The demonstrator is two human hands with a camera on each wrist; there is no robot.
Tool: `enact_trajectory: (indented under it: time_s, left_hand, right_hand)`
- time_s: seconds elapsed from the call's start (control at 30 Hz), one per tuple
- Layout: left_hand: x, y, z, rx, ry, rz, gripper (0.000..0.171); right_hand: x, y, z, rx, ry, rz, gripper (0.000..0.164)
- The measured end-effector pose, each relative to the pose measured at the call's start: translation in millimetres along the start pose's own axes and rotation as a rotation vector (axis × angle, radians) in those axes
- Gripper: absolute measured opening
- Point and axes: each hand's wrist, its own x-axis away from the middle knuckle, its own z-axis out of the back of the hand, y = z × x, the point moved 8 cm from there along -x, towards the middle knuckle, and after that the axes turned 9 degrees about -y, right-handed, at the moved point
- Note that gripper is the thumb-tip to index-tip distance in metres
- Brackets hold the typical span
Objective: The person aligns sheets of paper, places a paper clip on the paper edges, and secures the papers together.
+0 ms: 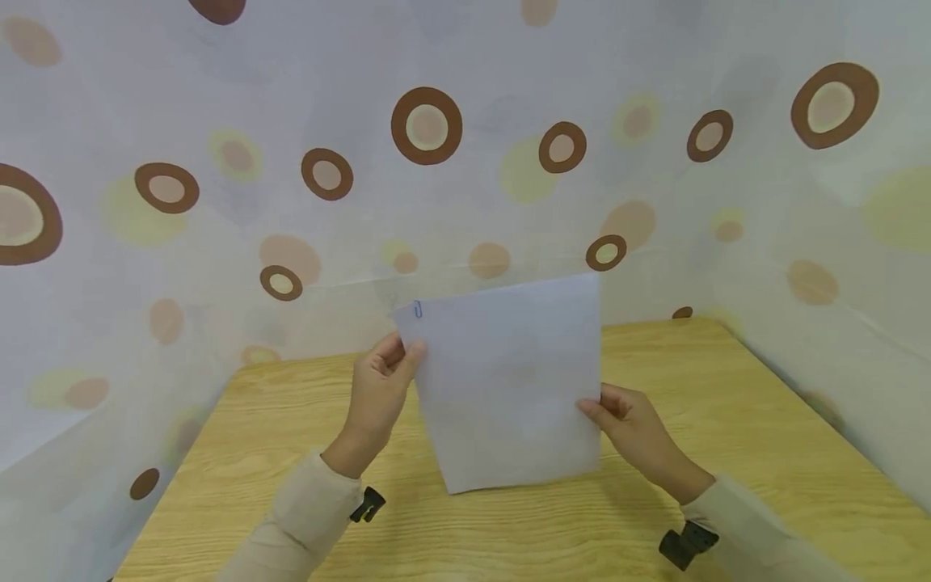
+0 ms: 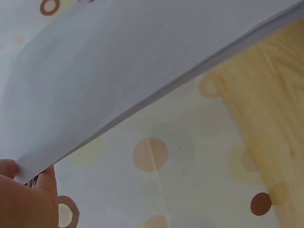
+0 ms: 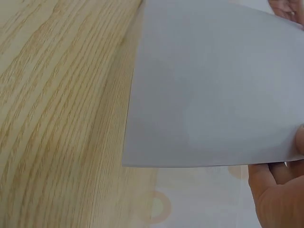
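Observation:
White sheets of paper (image 1: 509, 380) are held up above the wooden table, facing the head camera. A blue paper clip (image 1: 418, 309) sits on their top left corner. My left hand (image 1: 380, 388) pinches the left edge a little below the clip, thumb in front and fingers behind. On the right edge, lower down, my right hand (image 1: 640, 432) pinches the paper the same way. The left wrist view shows the paper stack (image 2: 128, 61) edge-on, with more than one layer visible. In the right wrist view the paper's (image 3: 213, 95) blank face fills much of the frame.
A light wooden table (image 1: 291, 453) lies beneath both hands. White sheeting (image 1: 465, 194) with brown, peach and yellow circles rises behind the table and along both sides. Black strap buckles (image 1: 687, 546) show at both cuffs.

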Motion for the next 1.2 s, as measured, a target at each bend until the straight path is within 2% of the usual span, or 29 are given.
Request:
enact_trajectory:
  time_s: [0.2,0.33,0.43,0.53,0.6,0.67,0.73,0.83,0.9,1.0,1.2]
  left_hand:
    - [20.6,-47.4,-13.1,-0.110,-0.203,0.184,0.035]
    - [32.8,-70.7,-23.5,-0.181,-0.368,0.251,0.031]
    - [40.7,-82.2,-27.6,-0.196,-0.434,0.292,0.027]
    - [46.1,-88.5,-29.8,-0.183,-0.440,0.324,0.022]
    - [47.9,-90.5,-32.1,-0.161,-0.436,0.333,0.020]
    - [48.5,-91.6,-34.3,-0.160,-0.432,0.336,0.018]
    - [48.6,-92.7,-36.0,-0.183,-0.429,0.334,0.018]
    - [49.0,-96.3,-37.6,-0.219,-0.428,0.344,0.019]
    - [49.3,-100.2,-38.3,-0.245,-0.432,0.357,0.019]
    - [47.2,-105.1,-41.6,-0.307,-0.448,0.347,0.016]
    - [38.9,-112.4,-45.9,-0.569,-0.461,0.278,0.013]
  right_hand:
    - [0,3,2,-0.012,0.003,-0.053,0.032]
    - [0,5,8,-0.036,0.025,-0.090,0.037]
    - [-1,8,9,-0.071,0.035,-0.105,0.041]
    - [-1,10,9,0.025,0.042,-0.095,0.040]
    - [-2,9,10,0.149,0.044,-0.074,0.036]
    - [-3,8,9,0.319,0.027,-0.056,0.031]
    - [-3,8,5,0.447,-0.021,-0.050,0.027]
    - [-4,14,-2,0.553,-0.119,-0.068,0.022]
    - [-5,18,-6,0.587,-0.158,-0.073,0.021]
    - [-6,22,-7,0.622,-0.163,-0.076,0.021]
    - [-15,39,-7,0.601,-0.199,-0.146,0.013]
